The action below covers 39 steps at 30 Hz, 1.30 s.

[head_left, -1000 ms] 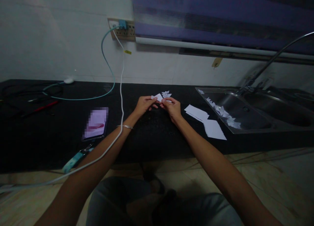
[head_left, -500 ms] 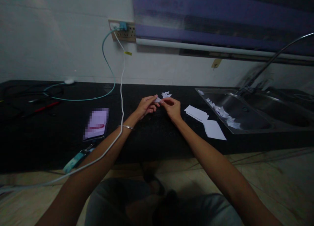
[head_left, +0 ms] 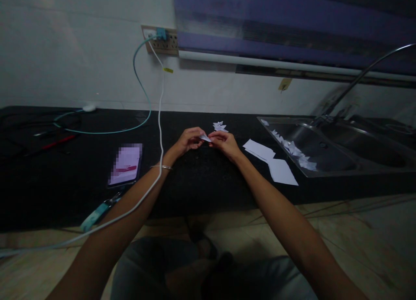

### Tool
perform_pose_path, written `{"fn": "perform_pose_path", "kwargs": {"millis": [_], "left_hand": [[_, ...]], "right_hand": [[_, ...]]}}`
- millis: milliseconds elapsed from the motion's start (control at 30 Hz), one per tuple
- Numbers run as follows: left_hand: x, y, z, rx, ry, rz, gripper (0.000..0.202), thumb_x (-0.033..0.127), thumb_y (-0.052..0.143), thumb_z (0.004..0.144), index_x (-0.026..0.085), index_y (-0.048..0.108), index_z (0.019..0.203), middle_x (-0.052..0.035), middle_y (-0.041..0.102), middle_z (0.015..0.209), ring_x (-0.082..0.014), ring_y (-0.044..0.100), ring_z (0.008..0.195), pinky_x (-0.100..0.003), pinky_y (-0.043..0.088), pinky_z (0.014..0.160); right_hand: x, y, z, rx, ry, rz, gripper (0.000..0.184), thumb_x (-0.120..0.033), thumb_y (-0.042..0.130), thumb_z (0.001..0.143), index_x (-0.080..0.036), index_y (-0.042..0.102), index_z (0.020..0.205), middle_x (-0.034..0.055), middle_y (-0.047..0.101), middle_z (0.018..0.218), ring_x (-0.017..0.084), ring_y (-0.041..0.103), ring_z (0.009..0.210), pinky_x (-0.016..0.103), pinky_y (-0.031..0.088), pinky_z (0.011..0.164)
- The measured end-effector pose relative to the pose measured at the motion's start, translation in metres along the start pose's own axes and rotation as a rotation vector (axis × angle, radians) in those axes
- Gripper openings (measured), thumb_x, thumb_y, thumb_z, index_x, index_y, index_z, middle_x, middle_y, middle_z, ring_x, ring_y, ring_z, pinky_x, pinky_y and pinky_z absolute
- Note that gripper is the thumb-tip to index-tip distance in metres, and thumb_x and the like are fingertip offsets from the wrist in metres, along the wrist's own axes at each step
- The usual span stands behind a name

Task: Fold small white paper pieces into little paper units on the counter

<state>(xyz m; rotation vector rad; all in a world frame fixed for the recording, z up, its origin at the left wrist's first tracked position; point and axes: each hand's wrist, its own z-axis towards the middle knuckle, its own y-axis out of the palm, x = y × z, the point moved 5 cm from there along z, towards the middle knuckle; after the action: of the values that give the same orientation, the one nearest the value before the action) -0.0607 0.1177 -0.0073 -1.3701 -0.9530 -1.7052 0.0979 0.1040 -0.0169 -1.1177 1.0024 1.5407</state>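
Between my hands, above the black counter [head_left: 201,178], is a small piece of folded white paper [head_left: 205,138]. My left hand [head_left: 189,139] pinches its left side between thumb and fingers. On the other side, the fingertips of my right hand [head_left: 225,144] close on the paper's right end. Just behind my right hand lies a small group of pointed folded papers [head_left: 220,126]. Flat white paper sheets [head_left: 282,171] rest on the counter to the right of that hand.
More folded paper pieces [head_left: 294,150] line the left rim of the steel sink [head_left: 331,173]. A phone [head_left: 126,164] with a teal strap [head_left: 95,215] lies left. A white cable [head_left: 160,131] hangs from the wall socket [head_left: 165,42] across my left forearm. Cords and a red-handled tool [head_left: 58,142] are farther left.
The folded paper has turned and now slants down toward my right fingertips. My left hand has shifted slightly left, and my right hand's fingers have changed their hold.
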Motion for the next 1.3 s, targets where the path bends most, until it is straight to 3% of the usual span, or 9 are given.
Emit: {"fn": "perform_pose_path", "kwargs": {"millis": [267, 500, 633, 800, 967, 1133, 1300], "left_hand": [[-0.009, -0.003, 0.008, -0.044, 0.015, 0.02, 0.026, 0.04, 0.07, 0.074, 0.015, 0.063, 0.073, -0.0008, 0.055, 0.06, -0.0046, 0.044, 0.041, -0.018, 0.021, 0.034], [-0.011, -0.003, 0.008, -0.019, 0.013, 0.146, 0.031, 0.046, 0.07, 0.076, 0.016, 0.062, 0.072, 0.0017, 0.051, 0.051, -0.0039, 0.04, 0.037, -0.017, 0.022, 0.035], [-0.011, -0.002, 0.008, -0.014, -0.008, 0.168, 0.031, 0.046, 0.069, 0.078, 0.017, 0.062, 0.074, 0.001, 0.054, 0.052, -0.0047, 0.045, 0.039, -0.017, 0.025, 0.036], [-0.007, -0.002, 0.006, -0.031, -0.042, -0.005, 0.038, 0.05, 0.062, 0.081, 0.019, 0.062, 0.103, -0.007, 0.068, 0.077, -0.0098, 0.06, 0.053, -0.017, 0.031, 0.038], [-0.006, 0.002, 0.003, -0.084, -0.038, 0.117, 0.031, 0.04, 0.074, 0.072, 0.015, 0.067, 0.089, -0.0058, 0.067, 0.074, -0.0083, 0.058, 0.053, -0.016, 0.032, 0.039], [-0.009, 0.002, 0.005, -0.006, -0.01, 0.335, 0.028, 0.039, 0.075, 0.073, 0.012, 0.069, 0.074, -0.0037, 0.063, 0.059, -0.0067, 0.053, 0.046, -0.016, 0.033, 0.041], [-0.005, -0.003, 0.008, 0.096, 0.09, 0.375, 0.031, 0.04, 0.071, 0.076, 0.011, 0.067, 0.067, -0.0019, 0.061, 0.053, -0.0057, 0.048, 0.041, -0.017, 0.031, 0.04]], "right_hand": [[-0.008, 0.004, -0.006, -0.112, 0.013, -0.125, 0.021, -0.029, 0.076, 0.067, -0.018, 0.07, 0.084, 0.0022, 0.071, 0.073, 0.014, 0.064, 0.063, 0.028, 0.054, 0.064], [-0.009, 0.004, -0.008, -0.131, -0.154, -0.334, 0.021, -0.023, 0.067, 0.074, -0.02, 0.067, 0.094, 0.0012, 0.071, 0.077, 0.015, 0.066, 0.069, 0.028, 0.051, 0.066], [-0.013, 0.002, -0.01, -0.072, -0.244, -0.43, 0.021, -0.021, 0.063, 0.075, -0.021, 0.064, 0.096, 0.0004, 0.069, 0.076, 0.015, 0.064, 0.068, 0.028, 0.05, 0.067], [-0.016, -0.01, -0.007, 0.135, -0.181, -0.369, 0.025, -0.02, 0.068, 0.069, -0.023, 0.056, 0.09, -0.0034, 0.065, 0.068, 0.013, 0.059, 0.06, 0.024, 0.045, 0.061], [-0.012, -0.013, -0.004, 0.192, -0.125, -0.204, 0.032, -0.023, 0.071, 0.065, -0.025, 0.045, 0.082, -0.0052, 0.063, 0.068, 0.013, 0.058, 0.061, 0.023, 0.045, 0.059], [-0.005, -0.006, -0.001, 0.117, -0.156, -0.229, 0.029, -0.026, 0.07, 0.069, -0.025, 0.042, 0.076, -0.0037, 0.063, 0.068, 0.015, 0.059, 0.063, 0.026, 0.047, 0.062], [-0.01, -0.008, -0.001, 0.233, -0.254, -0.385, 0.015, -0.029, 0.065, 0.076, -0.022, 0.051, 0.079, -0.0013, 0.063, 0.073, 0.016, 0.061, 0.071, 0.029, 0.05, 0.069]]}}
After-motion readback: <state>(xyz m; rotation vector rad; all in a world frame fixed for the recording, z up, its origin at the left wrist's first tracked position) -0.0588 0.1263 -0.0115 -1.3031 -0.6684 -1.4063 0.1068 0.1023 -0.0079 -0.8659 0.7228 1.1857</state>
